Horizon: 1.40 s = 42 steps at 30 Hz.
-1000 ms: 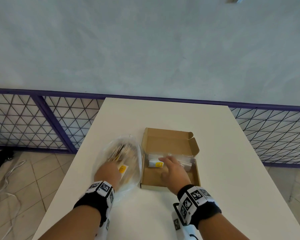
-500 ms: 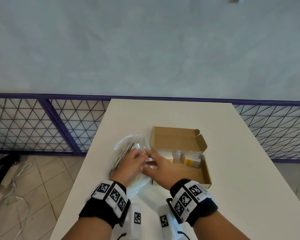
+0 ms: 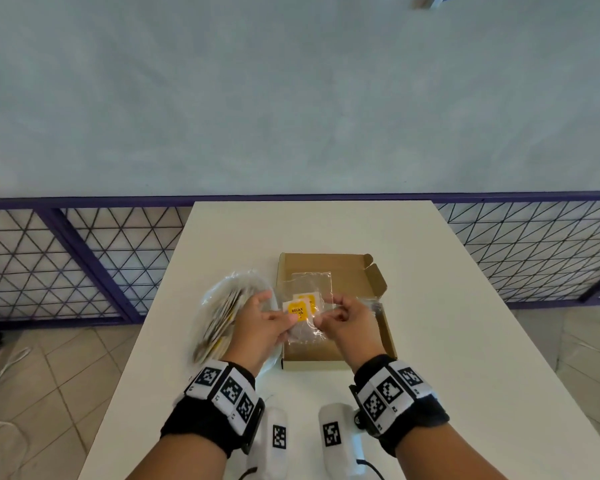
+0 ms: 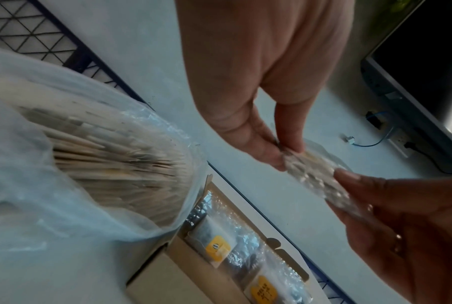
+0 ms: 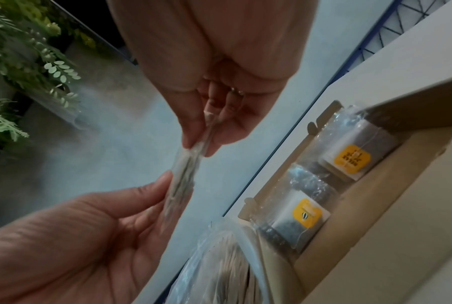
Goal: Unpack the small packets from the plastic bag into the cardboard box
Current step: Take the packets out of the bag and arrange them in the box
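Showing what, at centre frame? (Student)

Both hands raised over the cardboard box, pinching clear small packets between them. Left hand with thumb and fingertips on the left edge; right hand with thumb and forefinger on the right edge, remaining fingers curled. Two yellow labels seen overlapping, so probably two packets clinging together; count not certain. (Tutor)

Changed how from a second ago? (Student)

Then: left hand down in the plastic bag at centre left, right hand low inside the box. Half a second ago: meeting at the bag's mouth. Now: lifted clear of the bag, packets out and held above the box's left half. (Tutor)

Meaning what for the task? (Student)

One more transfer past extraction, not yet placed. Likely next: parting the pair, then lowering beside the two labelled packets already lying in the tray on its lid side. Bag lying on the bench just left of the box and packed with a thick stack, hence judged early in the job. (Tutor)

Risk? (Student)

Slippery film under a light pinch; possible drop of one packet during separation, though above the box, so of little consequence. (Tutor)
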Motion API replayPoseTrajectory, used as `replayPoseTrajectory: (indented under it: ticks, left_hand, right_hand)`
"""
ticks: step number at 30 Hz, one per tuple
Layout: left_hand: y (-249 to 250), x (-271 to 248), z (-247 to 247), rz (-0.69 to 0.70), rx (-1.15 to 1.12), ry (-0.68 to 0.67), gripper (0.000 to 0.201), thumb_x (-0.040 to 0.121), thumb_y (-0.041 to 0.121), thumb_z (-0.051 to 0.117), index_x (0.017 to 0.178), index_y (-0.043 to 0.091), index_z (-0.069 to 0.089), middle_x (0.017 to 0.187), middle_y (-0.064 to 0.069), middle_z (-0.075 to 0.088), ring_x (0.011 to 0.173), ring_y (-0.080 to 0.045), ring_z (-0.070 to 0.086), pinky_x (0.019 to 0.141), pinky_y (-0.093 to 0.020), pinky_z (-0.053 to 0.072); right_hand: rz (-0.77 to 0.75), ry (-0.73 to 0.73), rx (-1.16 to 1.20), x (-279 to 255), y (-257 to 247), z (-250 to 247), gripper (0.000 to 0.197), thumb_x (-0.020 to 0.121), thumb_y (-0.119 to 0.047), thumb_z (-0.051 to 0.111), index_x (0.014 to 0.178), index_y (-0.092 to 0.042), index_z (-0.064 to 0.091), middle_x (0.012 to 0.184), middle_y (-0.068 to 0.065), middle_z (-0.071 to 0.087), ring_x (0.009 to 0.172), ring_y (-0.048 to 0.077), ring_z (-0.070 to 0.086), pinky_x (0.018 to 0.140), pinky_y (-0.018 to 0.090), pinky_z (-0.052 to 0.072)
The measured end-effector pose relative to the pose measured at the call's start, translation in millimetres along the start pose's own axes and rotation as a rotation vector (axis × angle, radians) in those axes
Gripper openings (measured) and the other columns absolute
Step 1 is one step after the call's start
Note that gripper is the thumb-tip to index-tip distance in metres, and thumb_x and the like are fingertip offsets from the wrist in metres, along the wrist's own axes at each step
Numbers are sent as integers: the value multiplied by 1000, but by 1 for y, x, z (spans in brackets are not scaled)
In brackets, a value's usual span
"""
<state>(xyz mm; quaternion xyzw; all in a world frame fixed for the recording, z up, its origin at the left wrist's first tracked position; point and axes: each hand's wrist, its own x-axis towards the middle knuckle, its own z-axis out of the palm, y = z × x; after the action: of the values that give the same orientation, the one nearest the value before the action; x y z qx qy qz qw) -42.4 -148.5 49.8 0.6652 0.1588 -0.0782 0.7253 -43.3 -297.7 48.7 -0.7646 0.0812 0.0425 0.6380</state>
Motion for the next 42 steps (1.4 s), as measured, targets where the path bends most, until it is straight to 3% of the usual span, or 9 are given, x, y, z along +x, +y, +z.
replayPoseTrajectory:
  ticks: [4, 12, 18, 22, 26, 29, 32, 38, 42]
  left_hand:
    - [-1, 0, 6, 0, 75, -52, 5, 82, 5, 69, 83, 6, 64, 69, -9, 64, 47, -7, 54, 47, -14, 46]
    - [6, 2, 19, 35, 210, -96, 15, 83, -6, 63, 81, 8, 66, 64, -7, 63, 48, -6, 57, 46, -11, 44]
    - [11, 14, 35, 46, 326, -134, 17, 80, 11, 72, 95, 11, 64, 69, 4, 57, 57, -8, 50, 55, -17, 42]
    - [2, 18, 54, 53, 407, -90, 15, 80, 12, 72, 70, 12, 62, 62, 3, 62, 58, -9, 56, 58, -20, 45]
    - [2, 26, 50, 91, 450, -33, 21, 79, 13, 73, 74, -5, 65, 63, -5, 65, 52, -4, 57, 64, -23, 50]
    - [8, 36, 41, 124, 689, -13, 20, 75, 16, 76, 70, -1, 66, 67, -4, 67, 59, -11, 58, 59, -21, 43]
    - [17, 46, 41, 186, 993, -77, 19, 76, 5, 65, 60, 13, 58, 64, 1, 60, 68, -19, 59, 56, -23, 42]
    - [2, 63, 65, 183, 1457, -226, 12, 87, 10, 49, 80, 10, 59, 83, -4, 62, 77, -22, 58, 71, -31, 47]
    - [-18, 71, 68, 117, 1670, -237, 25, 90, 5, 48, 107, 13, 64, 111, -9, 62, 99, -26, 62, 82, -32, 50]
  right_hand:
    - [-27, 31, 28, 2, 1, -13, 24, 77, 1, 71, 81, -20, 60, 58, -6, 60, 54, 5, 56, 62, 20, 50]
    - [-3, 110, -30, 16, 7, -39, 25, 78, 0, 68, 68, -20, 59, 55, -7, 57, 53, 8, 53, 61, 24, 46]
    - [-12, 100, -83, 29, 4, -54, 25, 79, 0, 68, 66, -19, 57, 60, -3, 57, 54, 9, 54, 58, 20, 45]
    - [-3, 81, -82, 34, 6, -54, 23, 73, -3, 75, 65, -16, 58, 58, -2, 60, 54, 9, 57, 57, 22, 45]
    - [9, 117, -100, 42, 9, -71, 17, 77, -5, 72, 68, -12, 59, 62, -2, 60, 55, 6, 56, 53, 21, 50]
    - [4, 141, -266, 55, 13, -87, 17, 81, -5, 67, 71, -16, 59, 67, -5, 57, 64, 10, 52, 53, 14, 39]
    - [-9, 60, -522, 69, 18, -92, 18, 83, -3, 59, 75, -19, 61, 76, -3, 61, 71, 12, 55, 61, 16, 41]
    - [-19, -236, -1000, 83, 28, -79, 27, 89, -4, 43, 103, -17, 62, 106, 6, 65, 97, 24, 60, 83, 29, 49]
    - [-26, -405, -1270, 86, 35, -72, 32, 87, 1, 45, 114, -13, 55, 115, 10, 60, 105, 28, 59, 90, 34, 49]
